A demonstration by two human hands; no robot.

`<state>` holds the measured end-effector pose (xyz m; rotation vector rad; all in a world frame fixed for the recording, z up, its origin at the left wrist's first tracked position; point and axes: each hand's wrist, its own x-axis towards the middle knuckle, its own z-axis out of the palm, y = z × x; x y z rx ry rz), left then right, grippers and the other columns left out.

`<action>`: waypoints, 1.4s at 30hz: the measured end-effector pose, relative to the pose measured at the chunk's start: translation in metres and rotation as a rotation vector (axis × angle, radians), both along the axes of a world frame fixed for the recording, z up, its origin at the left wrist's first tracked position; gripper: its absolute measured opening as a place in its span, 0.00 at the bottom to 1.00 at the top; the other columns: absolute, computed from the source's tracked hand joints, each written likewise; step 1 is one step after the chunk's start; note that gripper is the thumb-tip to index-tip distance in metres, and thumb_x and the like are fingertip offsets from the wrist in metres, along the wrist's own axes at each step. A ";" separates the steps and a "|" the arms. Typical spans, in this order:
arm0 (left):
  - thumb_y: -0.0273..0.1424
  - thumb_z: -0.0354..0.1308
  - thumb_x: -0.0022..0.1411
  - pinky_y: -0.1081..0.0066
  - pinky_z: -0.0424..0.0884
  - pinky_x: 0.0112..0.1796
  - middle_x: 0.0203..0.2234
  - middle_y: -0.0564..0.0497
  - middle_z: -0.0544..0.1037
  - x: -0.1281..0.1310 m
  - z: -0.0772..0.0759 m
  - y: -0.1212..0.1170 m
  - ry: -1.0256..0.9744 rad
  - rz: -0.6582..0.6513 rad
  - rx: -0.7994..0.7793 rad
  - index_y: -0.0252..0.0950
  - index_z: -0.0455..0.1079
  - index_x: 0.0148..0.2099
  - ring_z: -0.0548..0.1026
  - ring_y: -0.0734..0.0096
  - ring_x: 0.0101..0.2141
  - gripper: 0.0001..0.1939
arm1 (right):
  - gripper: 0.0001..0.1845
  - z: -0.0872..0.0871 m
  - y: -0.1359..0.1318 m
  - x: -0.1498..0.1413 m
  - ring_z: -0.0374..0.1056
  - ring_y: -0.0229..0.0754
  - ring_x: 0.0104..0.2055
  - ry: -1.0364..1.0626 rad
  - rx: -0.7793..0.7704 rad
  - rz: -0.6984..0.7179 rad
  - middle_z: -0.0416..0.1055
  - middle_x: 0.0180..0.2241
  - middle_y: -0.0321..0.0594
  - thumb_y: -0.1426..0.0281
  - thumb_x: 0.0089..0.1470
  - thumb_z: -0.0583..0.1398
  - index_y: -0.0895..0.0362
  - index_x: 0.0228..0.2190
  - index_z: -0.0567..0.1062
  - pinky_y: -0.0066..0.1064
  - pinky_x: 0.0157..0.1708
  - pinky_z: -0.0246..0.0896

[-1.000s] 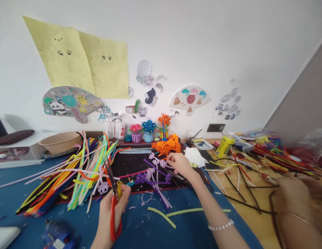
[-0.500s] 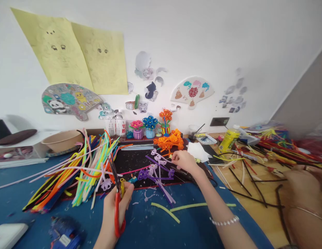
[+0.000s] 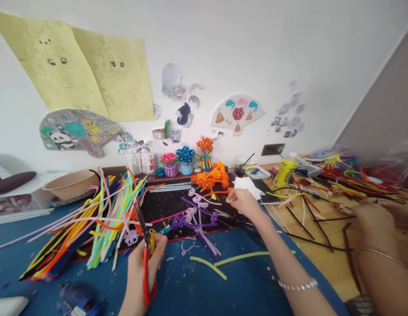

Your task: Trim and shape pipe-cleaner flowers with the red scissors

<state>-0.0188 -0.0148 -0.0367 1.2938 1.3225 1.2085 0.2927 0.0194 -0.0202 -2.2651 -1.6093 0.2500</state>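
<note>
Near the black mat (image 3: 164,202), scissors (image 3: 146,281) are being held in the left hand (image 3: 135,262), red handles along the palm, blades pointing up and away. Beside the thumb, a small yellow piece (image 3: 152,240) is also being held, fingers closed around both. Above the mat's right side, the right hand (image 3: 246,202) is being held with fingertips bunched narrowly, just beside white paper (image 3: 246,182); whether anything is being pinched cannot be told. Handling of small parts, rather than cutting, appears to be under way: nothing is being set between the blades. Next, a fine pinch is seemingly being called for, with the scissors being held clear.

Between the hands, purple flowers (image 3: 178,221) are being borne by the mat: petals looped, fuzzy-looking, some pale lilac, others deep violet. Their stems (image 3: 208,245) are being splayed and crossed, some ends lying over the blue cover (image 3: 177,287). Behind, orange flowers (image 3: 210,176) are lying heaped.
</note>
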 end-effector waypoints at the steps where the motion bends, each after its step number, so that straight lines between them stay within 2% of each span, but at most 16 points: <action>1: 0.51 0.63 0.45 0.76 0.53 0.19 0.12 0.60 0.60 0.000 0.000 0.000 0.004 -0.002 -0.003 0.34 0.66 0.29 0.57 0.79 0.16 0.24 | 0.13 0.002 -0.004 0.008 0.72 0.41 0.35 -0.005 0.008 -0.035 0.77 0.32 0.42 0.80 0.46 0.59 0.56 0.32 0.79 0.25 0.29 0.55; 5: 0.52 0.62 0.45 0.76 0.53 0.19 0.12 0.60 0.60 0.000 -0.001 -0.001 0.023 0.004 0.002 0.34 0.67 0.30 0.57 0.79 0.16 0.25 | 0.08 0.000 -0.021 0.027 0.72 0.40 0.33 -0.021 0.014 -0.114 0.77 0.31 0.43 0.77 0.45 0.61 0.56 0.30 0.79 0.24 0.27 0.54; 9: 0.53 0.62 0.44 0.76 0.53 0.20 0.12 0.61 0.60 0.000 -0.002 0.000 0.088 -0.005 -0.009 0.35 0.66 0.29 0.57 0.78 0.17 0.25 | 0.04 -0.006 -0.027 0.025 0.72 0.40 0.30 -0.039 0.009 -0.132 0.77 0.29 0.41 0.74 0.46 0.63 0.55 0.28 0.79 0.24 0.26 0.53; 13: 0.55 0.60 0.45 0.76 0.52 0.20 0.12 0.61 0.59 0.000 -0.002 0.001 0.116 0.004 0.004 0.35 0.67 0.29 0.56 0.79 0.17 0.26 | 0.08 -0.006 -0.013 0.005 0.72 0.42 0.33 -0.069 0.031 -0.123 0.77 0.33 0.44 0.72 0.53 0.58 0.55 0.32 0.78 0.27 0.26 0.52; 18: 0.56 0.60 0.45 0.76 0.52 0.19 0.13 0.61 0.59 0.001 -0.002 -0.001 0.133 0.023 0.037 0.35 0.67 0.29 0.56 0.78 0.16 0.26 | 0.07 -0.002 0.016 -0.034 0.72 0.38 0.36 -0.053 0.024 0.117 0.76 0.33 0.36 0.70 0.56 0.58 0.52 0.34 0.77 0.26 0.33 0.58; 21: 0.54 0.60 0.45 0.76 0.53 0.19 0.13 0.60 0.59 0.002 -0.002 -0.001 0.138 0.037 0.066 0.36 0.67 0.27 0.56 0.78 0.17 0.25 | 0.08 -0.003 0.031 -0.053 0.71 0.40 0.40 -0.069 -0.020 0.196 0.75 0.39 0.38 0.67 0.58 0.59 0.55 0.38 0.75 0.32 0.40 0.64; 23: 0.54 0.60 0.46 0.76 0.53 0.19 0.13 0.60 0.59 0.003 -0.003 -0.001 0.131 0.051 0.084 0.35 0.67 0.27 0.56 0.78 0.17 0.24 | 0.14 -0.005 0.039 -0.061 0.70 0.43 0.44 -0.083 -0.070 0.202 0.71 0.45 0.43 0.65 0.59 0.58 0.58 0.45 0.72 0.40 0.43 0.67; 25: 0.53 0.60 0.46 0.76 0.52 0.18 0.13 0.60 0.59 0.004 -0.004 -0.001 0.120 0.059 0.095 0.36 0.66 0.26 0.56 0.79 0.17 0.23 | 0.17 -0.007 0.046 -0.065 0.69 0.45 0.46 -0.089 -0.106 0.190 0.68 0.49 0.45 0.65 0.60 0.58 0.58 0.49 0.69 0.43 0.44 0.68; 31: 0.52 0.60 0.47 0.77 0.51 0.18 0.13 0.61 0.57 0.006 -0.004 -0.003 0.103 0.052 0.080 0.36 0.65 0.26 0.54 0.79 0.16 0.22 | 0.18 -0.010 0.051 -0.063 0.69 0.45 0.46 -0.012 -0.076 0.163 0.67 0.50 0.45 0.65 0.60 0.58 0.58 0.50 0.68 0.43 0.44 0.68; 33: 0.52 0.59 0.48 0.77 0.51 0.19 0.14 0.61 0.57 0.005 -0.005 -0.003 0.103 0.040 0.077 0.36 0.65 0.26 0.54 0.79 0.17 0.22 | 0.14 -0.008 0.048 -0.059 0.69 0.46 0.45 0.053 -0.017 0.156 0.70 0.47 0.46 0.66 0.59 0.58 0.59 0.46 0.71 0.42 0.43 0.67; 35: 0.51 0.59 0.49 0.77 0.51 0.19 0.14 0.60 0.57 0.004 -0.007 -0.003 0.122 0.027 0.082 0.36 0.65 0.26 0.54 0.79 0.17 0.22 | 0.08 -0.005 0.041 -0.056 0.69 0.47 0.41 0.140 0.067 0.157 0.73 0.37 0.46 0.70 0.57 0.58 0.60 0.35 0.75 0.39 0.40 0.65; 37: 0.50 0.59 0.50 0.77 0.52 0.20 0.14 0.60 0.57 0.002 -0.010 -0.002 0.160 0.015 0.095 0.36 0.65 0.26 0.54 0.79 0.18 0.21 | 0.07 -0.001 0.031 -0.056 0.69 0.44 0.35 0.252 0.158 0.179 0.73 0.30 0.42 0.69 0.56 0.57 0.59 0.29 0.74 0.34 0.35 0.62; 40: 0.49 0.59 0.50 0.77 0.55 0.21 0.15 0.59 0.61 -0.001 -0.011 0.000 0.228 -0.010 0.117 0.36 0.66 0.27 0.56 0.78 0.18 0.20 | 0.13 0.006 0.008 -0.066 0.65 0.38 0.25 0.453 0.244 0.252 0.69 0.24 0.36 0.62 0.59 0.53 0.58 0.33 0.70 0.28 0.25 0.59; 42: 0.48 0.59 0.50 0.77 0.57 0.21 0.16 0.58 0.64 0.000 -0.009 -0.001 0.250 -0.024 0.127 0.36 0.68 0.28 0.58 0.78 0.19 0.19 | 0.16 0.008 -0.007 -0.079 0.63 0.36 0.23 0.571 0.277 0.299 0.66 0.22 0.34 0.58 0.61 0.49 0.58 0.36 0.68 0.27 0.23 0.58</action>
